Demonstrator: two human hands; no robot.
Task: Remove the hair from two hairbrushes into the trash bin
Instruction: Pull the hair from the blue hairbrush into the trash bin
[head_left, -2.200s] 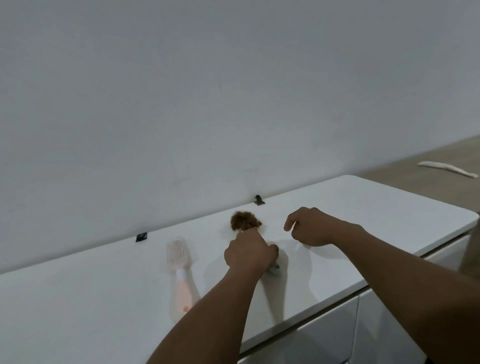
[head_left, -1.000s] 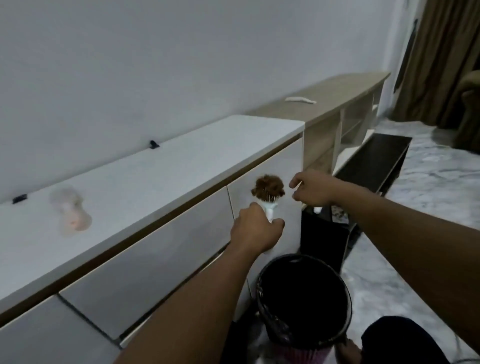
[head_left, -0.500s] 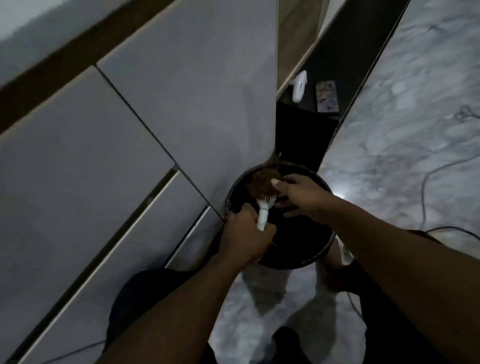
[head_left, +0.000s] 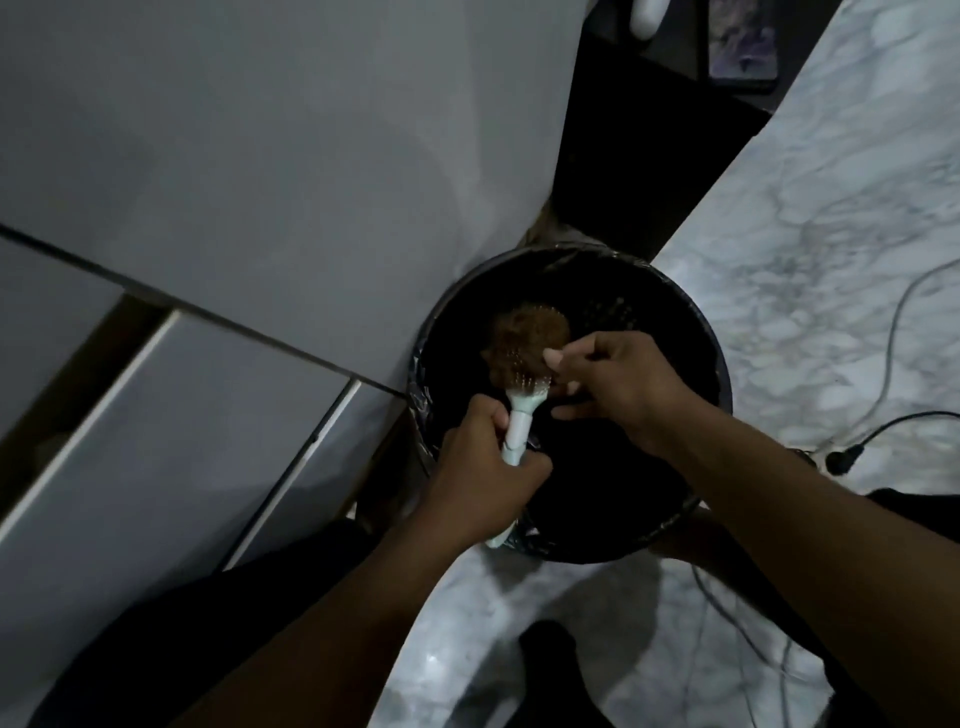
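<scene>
Fingers (head_left: 558, 358) of right hand (head_left: 618, 384) pinch hair (head_left: 524, 338): soft, light, tangled, grab at edge; left hand (head_left: 483, 467) fist-tight on hairbrush (head_left: 519, 421) handle.

Trash bin (head_left: 717, 364) stands on the floor (head_left: 831, 208), cabinet (head_left: 260, 182) at its nine o'clock. Hairbrush (head_left: 519, 415) hangs over the bin's opening, hair (head_left: 524, 332) at its twelve, cable (head_left: 893, 322) at the bin's three

I see dim light over a pale marble floor (head_left: 810, 218), grey cabinet fronts (head_left: 249, 171) at left, and cables (head_left: 896, 332) trailing at right.
</scene>
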